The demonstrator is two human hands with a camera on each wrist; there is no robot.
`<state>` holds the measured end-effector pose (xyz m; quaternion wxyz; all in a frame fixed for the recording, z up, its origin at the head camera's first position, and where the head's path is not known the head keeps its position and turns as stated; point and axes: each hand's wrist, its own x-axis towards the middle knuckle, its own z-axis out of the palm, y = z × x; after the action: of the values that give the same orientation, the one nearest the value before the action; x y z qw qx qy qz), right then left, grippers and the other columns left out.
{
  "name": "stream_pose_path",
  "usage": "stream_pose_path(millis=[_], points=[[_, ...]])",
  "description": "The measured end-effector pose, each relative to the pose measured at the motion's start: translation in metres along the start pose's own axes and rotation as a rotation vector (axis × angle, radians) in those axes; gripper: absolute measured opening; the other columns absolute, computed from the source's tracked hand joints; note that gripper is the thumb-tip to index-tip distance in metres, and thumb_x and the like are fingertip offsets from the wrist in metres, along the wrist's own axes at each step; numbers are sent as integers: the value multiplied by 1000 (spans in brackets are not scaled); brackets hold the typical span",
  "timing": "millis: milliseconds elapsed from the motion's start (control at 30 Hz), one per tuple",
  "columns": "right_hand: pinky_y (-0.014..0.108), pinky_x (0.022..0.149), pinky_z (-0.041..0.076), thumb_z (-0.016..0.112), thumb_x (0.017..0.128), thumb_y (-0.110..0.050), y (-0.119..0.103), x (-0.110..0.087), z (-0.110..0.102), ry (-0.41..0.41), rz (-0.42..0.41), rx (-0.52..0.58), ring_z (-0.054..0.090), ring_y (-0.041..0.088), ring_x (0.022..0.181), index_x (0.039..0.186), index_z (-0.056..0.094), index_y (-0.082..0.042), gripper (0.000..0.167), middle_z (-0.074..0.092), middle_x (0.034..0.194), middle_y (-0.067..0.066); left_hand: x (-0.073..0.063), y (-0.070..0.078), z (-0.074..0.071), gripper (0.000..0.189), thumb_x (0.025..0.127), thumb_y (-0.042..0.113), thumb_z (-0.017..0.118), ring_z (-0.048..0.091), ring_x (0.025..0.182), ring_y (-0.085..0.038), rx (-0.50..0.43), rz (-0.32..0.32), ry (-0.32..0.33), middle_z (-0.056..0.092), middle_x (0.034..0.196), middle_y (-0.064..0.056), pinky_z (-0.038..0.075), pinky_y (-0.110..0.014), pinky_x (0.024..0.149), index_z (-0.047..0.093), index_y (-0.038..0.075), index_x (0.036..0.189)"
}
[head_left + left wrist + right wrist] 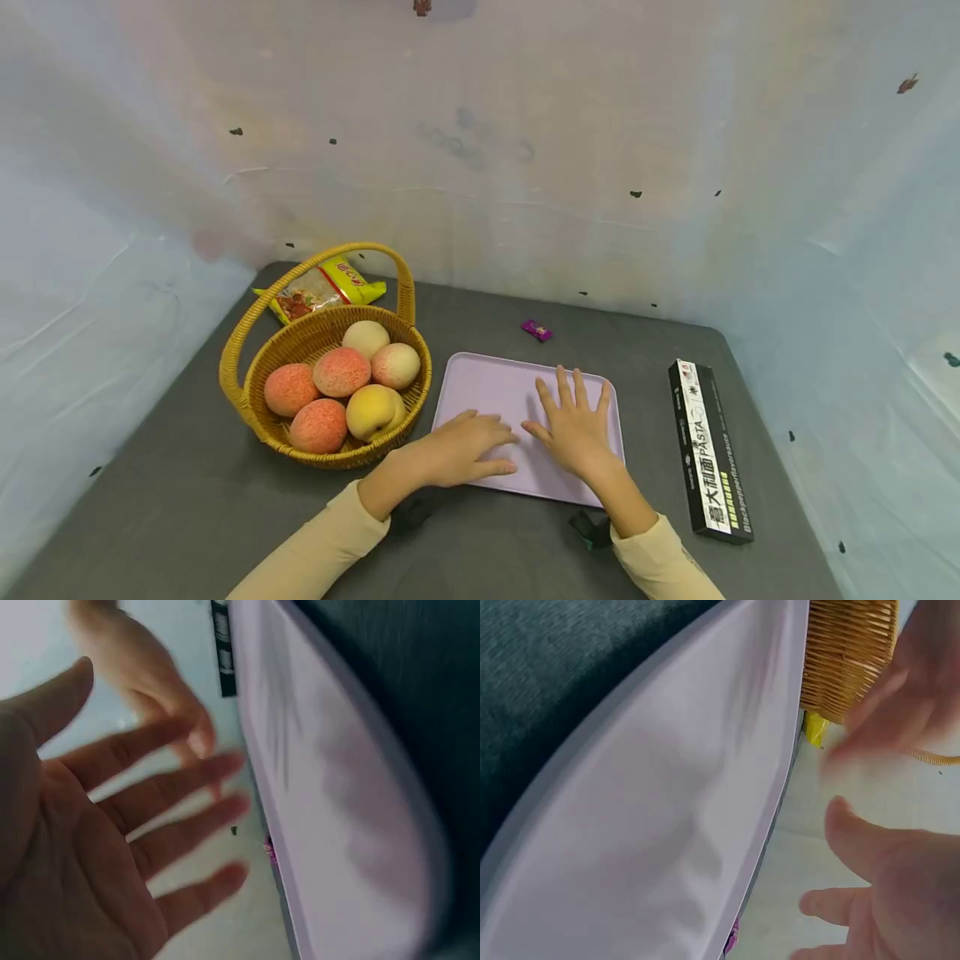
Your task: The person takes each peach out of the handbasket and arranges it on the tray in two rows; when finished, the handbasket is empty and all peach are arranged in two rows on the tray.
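A pale lilac rectangular tray (pixel 487 379) lies flat on the dark grey table. My left hand (pixel 461 450) hovers over its left part, palm down, fingers extended toward the right. Above the tray's right part is my right hand (pixel 576 425), its fingers spread and pointing away from me. Neither hand holds anything. In the left wrist view, the left hand (pixel 112 832) shows its palm with fingers apart, beside the tray (pixel 322 772). The right wrist view has the right hand's thumb and fingers (pixel 870 840) stretched out above the tray surface (pixel 652 802), where soft shadows fall.
Left of the tray stands a yellow wicker basket (pixel 258 417) with several peaches (pixel 342 372). Behind it lies a yellow food packet (pixel 315 292). A small purple wrapped snack (pixel 537 330) sits beyond the tray. At the right is a black pasta box (pixel 711 450). White sheeting (pixel 525 167) surrounds the table.
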<state>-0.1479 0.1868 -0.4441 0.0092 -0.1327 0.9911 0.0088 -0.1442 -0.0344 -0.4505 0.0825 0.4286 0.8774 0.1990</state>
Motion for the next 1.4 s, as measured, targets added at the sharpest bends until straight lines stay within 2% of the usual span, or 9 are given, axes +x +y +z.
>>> stream_pose_path(millis=[133, 333, 467, 600, 700, 800, 967, 1200, 1400], points=[[74, 108, 1, 59, 95, -54, 4, -1, 1, -11, -6, 39, 28, 46, 143, 148, 49, -12, 68, 38, 154, 24, -45, -7, -9, 34, 104, 40, 52, 62, 108, -10, -343, 64, 28, 68, 112, 8, 48, -37, 96, 72, 15, 114], [72, 107, 18, 66, 93, -48, 8, -1, 3, -25, -8, 76, 46, 43, 130, 139, 58, -8, 61, 54, 139, 21, -133, -28, -21, 17, 104, 17, 55, 63, 85, -16, -717, -59, 233, 69, 96, -1, 53, -33, 77, 72, 19, 105], [58, 89, 45, 75, 88, -36, 11, 2, 4, 35, -23, 188, 63, 36, 104, 121, 67, -5, 46, 68, 112, 15, -188, -38, -27, 23, 105, 8, 49, 65, 91, -23, -773, -205, 314, 70, 100, -10, 53, -32, 78, 72, 11, 108], [51, 76, 52, 78, 87, -27, 13, 9, 3, 70, -51, 427, 68, 30, 95, 116, 70, -5, 37, 72, 103, 10, -224, -45, -31, 21, 105, 17, 53, 67, 93, -10, -610, -515, 544, 72, 102, -5, 54, -26, 78, 72, 6, 109], [53, 81, 51, 76, 89, -23, 12, 14, 1, 66, -85, 600, 68, 29, 99, 119, 69, -4, 36, 72, 105, 11, -233, -51, -31, 25, 100, 26, 64, 60, 94, 4, -484, -767, 754, 67, 104, 0, 51, -17, 73, 67, 5, 113], [54, 87, 49, 74, 91, -20, 11, 20, -2, 54, -134, 738, 67, 32, 102, 121, 67, -1, 37, 72, 108, 14, -232, -60, -28, 46, 94, 24, 72, 51, 100, 7, -452, -861, 908, 58, 116, -3, 47, -10, 72, 54, 5, 131], [55, 90, 48, 72, 92, -16, 8, 26, -6, 32, -177, 885, 66, 34, 103, 124, 64, 4, 38, 70, 113, 18, -224, -79, -25, 77, 91, 17, 75, 42, 130, -20, -478, -787, 918, 38, 146, -13, 45, -9, 81, 32, 12, 155], [55, 91, 48, 70, 94, -17, 5, 30, -9, 16, -201, 929, 66, 30, 102, 124, 64, 5, 38, 69, 115, 20, -216, -102, -22, 70, 95, 20, 71, 24, 142, -49, -459, -664, 821, 5, 166, -7, 38, -45, 102, 36, 11, 156], [59, 96, 44, 71, 93, -18, 8, 37, -11, -26, -257, 986, 63, 39, 110, 127, 63, 4, 40, 66, 120, 23, -216, -117, -10, 78, 95, 10, 69, 8, 149, -39, -489, -569, 843, -5, 166, 7, 22, -12, 103, 26, 19, 160]])
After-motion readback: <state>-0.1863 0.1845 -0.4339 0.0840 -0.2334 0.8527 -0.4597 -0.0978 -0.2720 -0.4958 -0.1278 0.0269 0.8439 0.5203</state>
